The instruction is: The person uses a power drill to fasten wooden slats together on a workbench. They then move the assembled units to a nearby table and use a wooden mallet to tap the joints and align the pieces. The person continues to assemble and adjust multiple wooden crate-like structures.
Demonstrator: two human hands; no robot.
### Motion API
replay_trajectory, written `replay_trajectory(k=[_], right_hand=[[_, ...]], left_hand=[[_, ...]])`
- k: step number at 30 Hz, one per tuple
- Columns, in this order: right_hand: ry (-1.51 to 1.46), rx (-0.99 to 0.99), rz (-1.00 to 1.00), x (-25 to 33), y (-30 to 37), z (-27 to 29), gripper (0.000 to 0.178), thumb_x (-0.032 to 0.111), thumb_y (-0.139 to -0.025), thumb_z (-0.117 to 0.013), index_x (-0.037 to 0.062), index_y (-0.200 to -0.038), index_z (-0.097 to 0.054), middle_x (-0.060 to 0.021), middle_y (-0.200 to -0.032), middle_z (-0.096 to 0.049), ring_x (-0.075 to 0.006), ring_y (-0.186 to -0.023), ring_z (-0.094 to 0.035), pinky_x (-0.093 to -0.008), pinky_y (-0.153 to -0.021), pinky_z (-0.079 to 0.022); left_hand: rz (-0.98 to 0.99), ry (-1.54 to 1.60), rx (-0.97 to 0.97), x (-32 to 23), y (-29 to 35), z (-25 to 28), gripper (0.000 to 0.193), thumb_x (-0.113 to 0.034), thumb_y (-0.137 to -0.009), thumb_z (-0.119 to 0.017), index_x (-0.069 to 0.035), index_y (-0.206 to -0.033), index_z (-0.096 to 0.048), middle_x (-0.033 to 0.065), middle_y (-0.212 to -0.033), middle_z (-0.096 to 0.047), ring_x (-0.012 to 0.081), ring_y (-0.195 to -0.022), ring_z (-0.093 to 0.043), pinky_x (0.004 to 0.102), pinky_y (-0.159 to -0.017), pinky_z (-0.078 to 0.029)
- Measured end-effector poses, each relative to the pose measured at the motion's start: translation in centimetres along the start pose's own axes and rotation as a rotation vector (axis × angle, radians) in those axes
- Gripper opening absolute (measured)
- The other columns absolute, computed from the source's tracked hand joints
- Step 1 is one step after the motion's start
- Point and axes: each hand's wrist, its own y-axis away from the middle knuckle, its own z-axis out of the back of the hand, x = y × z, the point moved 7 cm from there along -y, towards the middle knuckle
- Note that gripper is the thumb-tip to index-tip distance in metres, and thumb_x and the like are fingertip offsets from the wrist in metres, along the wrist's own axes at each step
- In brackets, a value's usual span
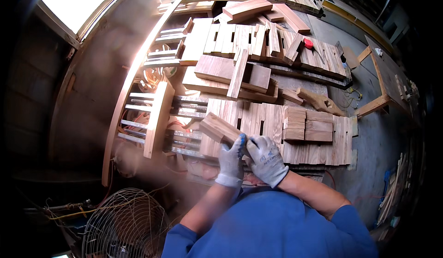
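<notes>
The wooden block sits just up and to the left of both gloved hands, tilted, with its lower right end caught at the fingers. The left hand is curled closed around that end, fingertips wrapped over the edge. The right hand lies just beside it, fingers bent and touching the same end of the block; whether it truly clasps the wood or only presses on it cannot be told.

The block hangs over the left edge of a flat panel of wooden slats, above a metal clamp rack with threaded rods. To the left of that stands a long curved wooden rail. On the panel to the right, well apart from the hands, rests a stack of short boards. Farther up, loose planks lie piled across a second slatted panel. A wire fan guard sits at the lower left, near the left forearm. Open grey floor shows to the right of the panel.

The block is pale brown with clear straight grain, rectangular, and thick.
</notes>
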Motion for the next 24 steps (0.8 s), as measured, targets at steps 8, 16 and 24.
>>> replay_trajectory(k=[8, 16, 24], right_hand=[[-0.237, 0.17, 0.02, -0.5, 2.1, -2.8, 0.05, 0.032, -0.091, -0.075, 0.0054, -0.132, -0.065, -0.0205, -0.131, -0.065, -0.0395, -0.121, -0.064, -0.0472, -0.104, -0.053], [-0.167, 0.358, -0.36, -8.9, 8.4, 0.0, 0.044, 0.036, -0.092, -0.073, 0.0075, -0.126, -0.072, -0.0178, -0.121, -0.072, -0.0358, -0.112, -0.07, -0.0453, -0.098, -0.055], [-0.134, 0.247, -0.517, -12.2, 12.8, 2.7, 0.039, 0.032, -0.09, -0.074, 0.0048, -0.117, -0.075, -0.018, -0.112, -0.074, -0.0365, -0.107, -0.071, -0.0457, -0.095, -0.056]], left_hand=[[-0.201, -0.737, -0.08, -11.6, -8.5, 7.1, 0.043, -0.031, -0.091, -0.087, 0.0, -0.113, -0.066, 0.0061, -0.085, -0.07, 0.0135, -0.061, -0.064, 0.0291, -0.056, -0.054], [-0.158, -1.292, -0.108, -10.7, -18.0, 12.8, 0.076, -0.045, -0.088, -0.086, 0.012, -0.133, -0.064, 0.0199, -0.112, -0.077, 0.0258, -0.096, -0.075, 0.0364, -0.087, -0.059], [0.139, -1.179, 0.039, -10.2, -16.9, 9.7, 0.09, -0.059, -0.084, -0.085, 0.012, -0.134, -0.065, 0.022, -0.126, -0.074, 0.0296, -0.116, -0.071, 0.0364, -0.1, -0.054]])
